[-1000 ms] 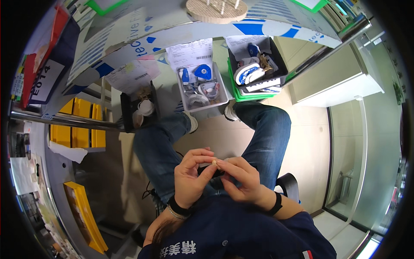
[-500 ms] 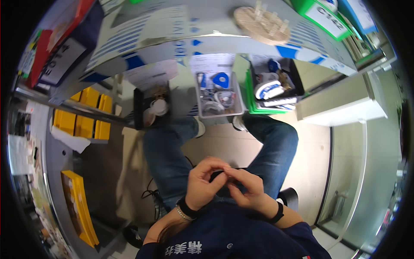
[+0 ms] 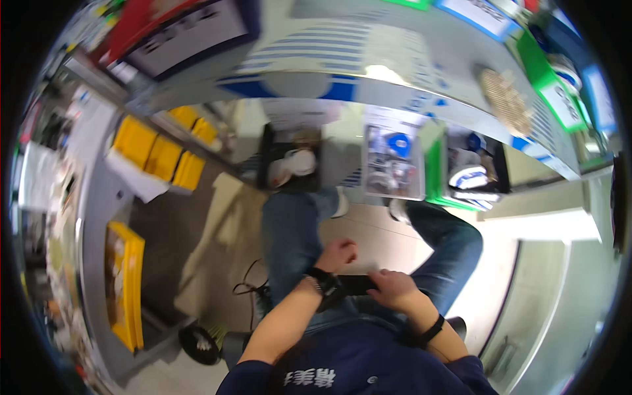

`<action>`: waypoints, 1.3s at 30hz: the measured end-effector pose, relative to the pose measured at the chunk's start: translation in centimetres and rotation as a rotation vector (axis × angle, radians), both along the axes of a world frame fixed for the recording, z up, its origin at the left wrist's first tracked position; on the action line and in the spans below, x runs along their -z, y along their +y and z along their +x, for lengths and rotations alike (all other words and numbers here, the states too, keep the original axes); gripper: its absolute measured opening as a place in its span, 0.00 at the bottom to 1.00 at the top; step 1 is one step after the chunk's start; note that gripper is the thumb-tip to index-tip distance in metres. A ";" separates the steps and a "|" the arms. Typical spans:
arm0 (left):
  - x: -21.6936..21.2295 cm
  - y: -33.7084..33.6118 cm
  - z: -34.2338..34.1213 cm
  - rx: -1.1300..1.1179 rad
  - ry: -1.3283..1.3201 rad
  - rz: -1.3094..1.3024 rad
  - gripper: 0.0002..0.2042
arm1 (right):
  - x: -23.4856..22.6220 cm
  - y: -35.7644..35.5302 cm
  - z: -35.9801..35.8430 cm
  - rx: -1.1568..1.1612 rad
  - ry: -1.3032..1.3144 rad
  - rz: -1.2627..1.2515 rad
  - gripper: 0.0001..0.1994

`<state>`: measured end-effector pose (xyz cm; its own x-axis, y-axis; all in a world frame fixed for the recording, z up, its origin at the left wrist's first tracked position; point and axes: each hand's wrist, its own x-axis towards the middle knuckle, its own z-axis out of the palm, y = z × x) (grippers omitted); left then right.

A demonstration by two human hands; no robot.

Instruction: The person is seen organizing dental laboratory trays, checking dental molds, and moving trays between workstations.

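Above my lap, my left hand (image 3: 338, 256) is raised with its fingers curled, blurred by motion; whether anything is in it is hidden. My right hand (image 3: 393, 288) is to its right and a little nearer me, fingers closed and bent inward. What they may hold does not show. A flat black thing (image 3: 356, 284) lies between the hands, its right end at my right fingertips; I cannot tell whether I grip it or it lies behind them. A black band (image 3: 318, 274) and a bracelet circle my left wrist, and a dark band (image 3: 432, 328) my right.
Ahead is a grey bench top (image 3: 401, 39) with blue-striped film and a woven oval pad (image 3: 505, 102). Beneath it stand a black bin (image 3: 268, 155), a light grey bin (image 3: 421, 178) and another black bin (image 3: 503, 168) beside green trays (image 3: 434, 174). Yellow bins (image 3: 136, 141) line the left.
My hands were together, fingertips touching; now they are apart, the left ahead and the right to the side. The view has turned, so the bench and bins sit further right.
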<state>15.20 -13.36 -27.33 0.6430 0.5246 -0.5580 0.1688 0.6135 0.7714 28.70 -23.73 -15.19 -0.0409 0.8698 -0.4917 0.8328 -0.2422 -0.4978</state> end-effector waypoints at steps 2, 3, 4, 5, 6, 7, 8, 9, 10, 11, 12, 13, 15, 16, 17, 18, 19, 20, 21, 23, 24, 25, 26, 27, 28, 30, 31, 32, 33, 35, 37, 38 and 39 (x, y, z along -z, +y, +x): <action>-1.3 0.8 -0.2 -0.110 -0.058 -0.143 0.04 | -0.2 0.3 0.6 -0.082 -0.002 -0.071 0.19; -1.3 0.8 -0.5 -0.104 -0.043 -0.146 0.03 | -0.9 0.7 1.2 -0.046 0.027 -0.021 0.19; -1.0 0.8 -0.9 -0.071 -0.003 -0.148 0.03 | -1.9 1.3 2.1 -0.003 0.000 -0.004 0.20; -1.2 0.8 -1.0 -0.041 0.032 -0.138 0.03 | -2.2 1.1 3.4 0.106 -0.010 0.136 0.19; -1.5 0.8 -0.9 -0.045 0.060 -0.137 0.03 | -2.6 1.0 4.9 0.215 -0.015 0.247 0.19; -1.9 0.8 -0.7 -0.051 0.088 -0.136 0.03 | -3.1 1.0 6.4 0.320 -0.021 0.360 0.18; -2.1 0.7 -0.2 -0.027 0.074 -0.142 0.03 | -4.4 0.9 7.8 0.414 -0.032 0.460 0.17; -2.2 0.8 0.0 -0.049 0.091 -0.157 0.03 | -5.7 1.0 9.1 0.500 -0.035 0.564 0.17; -2.3 0.9 0.1 -0.077 0.111 -0.170 0.02 | -6.4 0.8 10.8 0.540 -0.094 0.592 0.16; -2.5 1.0 0.1 -0.074 0.107 -0.167 0.02 | -7.2 0.6 12.4 0.575 -0.146 0.623 0.15; -2.6 1.1 0.3 -0.050 0.134 -0.158 0.03 | -8.1 0.6 13.9 0.656 -0.220 0.681 0.14; -2.7 1.1 0.4 -0.030 0.164 -0.149 0.04 | -9.0 0.7 15.2 0.736 -0.291 0.740 0.12; -2.7 1.1 0.4 -0.015 0.140 -0.126 0.04 | -10.3 1.3 17.9 0.810 -0.586 0.839 0.12; -2.6 1.1 0.2 0.002 0.120 -0.107 0.04 | -10.1 1.4 19.0 0.844 -0.630 0.750 0.13; -2.5 1.0 0.1 -0.005 0.121 -0.102 0.04 | -9.6 1.6 19.8 0.876 -0.671 0.661 0.14; -2.4 0.9 0.0 -0.015 0.128 -0.127 0.03 | -9.0 2.0 20.2 0.938 -0.585 0.539 0.17; -2.4 0.9 0.1 -0.024 0.135 -0.153 0.03 | -8.0 2.2 20.5 0.918 -0.497 0.583 0.18; -2.5 0.9 0.3 -0.043 0.138 -0.161 0.02 | -7.4 2.6 20.9 0.955 -0.437 0.569 0.17; -2.5 0.8 0.2 -0.051 0.145 -0.159 0.02 | -6.9 2.8 21.1 0.994 -0.375 0.549 0.17; -2.5 0.8 0.2 -0.042 0.142 -0.184 0.02 | -6.3 3.4 22.0 0.972 -0.439 0.610 0.15; -2.4 0.8 0.1 -0.043 0.149 -0.180 0.02 | -6.1 3.6 22.5 0.953 -0.515 0.673 0.14; -2.1 0.8 0.1 -0.038 0.150 -0.181 0.02 | -5.8 3.4 23.3 0.958 -0.509 0.672 0.14; -2.0 0.8 0.1 -0.032 0.151 -0.181 0.03 | -5.3 3.0 24.2 0.977 -0.470 0.638 0.13; -2.0 0.8 0.1 -0.033 0.159 -0.178 0.03 | -5.4 3.4 24.3 0.992 -0.427 0.604 0.12; -2.1 0.8 0.0 -0.035 0.167 -0.175 0.03 | -6.1 3.3 23.9 1.023 -0.290 0.575 0.12; -2.0 0.8 0.1 -0.034 0.179 -0.174 0.03 | -6.3 3.0 24.0 1.093 -0.120 0.565 0.13; -1.9 0.7 0.1 -0.034 0.171 -0.179 0.03 | -6.3 2.7 24.1 1.155 0.044 0.555 0.13; -1.8 0.7 0.1 -0.035 0.162 -0.184 0.03 | -6.1 2.0 24.4 1.159 0.146 0.600 0.14; -1.8 0.6 0.0 -0.037 0.168 -0.191 0.03 | -6.5 1.5 24.4 1.192 0.174 0.609 0.13; -2.0 0.7 0.2 0.006 0.181 -0.152 0.02 | -7.2 -0.1 25.0 1.228 0.285 0.649 0.13; -2.6 0.6 0.6 0.014 0.183 -0.137 0.02 | -8.3 -2.0 25.7 1.249 0.335 0.675 0.13; -2.9 0.6 0.7 0.024 0.182 -0.116 0.02 | -8.5 -2.9 25.8 1.270 0.367 0.692 0.12; -3.5 0.7 1.1 0.024 0.181 -0.118 0.02 | -8.7 -3.9 26.0 1.293 0.395 0.715 0.12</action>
